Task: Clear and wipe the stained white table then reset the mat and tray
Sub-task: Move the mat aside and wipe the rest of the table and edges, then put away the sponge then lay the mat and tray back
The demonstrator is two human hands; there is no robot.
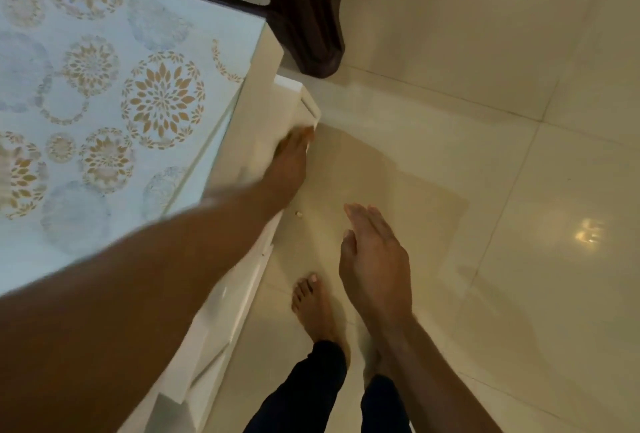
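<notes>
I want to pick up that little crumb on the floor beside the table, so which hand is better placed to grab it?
Probably the right hand. It hangs open and empty over the floor, close to the crumb. The left hand is stretched out to the table edge, fingertips at its corner.

No text, label, brand or number can be read anywhere in this view.

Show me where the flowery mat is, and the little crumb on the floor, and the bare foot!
Mat [104, 86], head view: on a gold flower in its middle.
Crumb [298, 213], head view: on the small pale speck itself.
Foot [313, 308], head view: on its top, behind the toes.
</notes>
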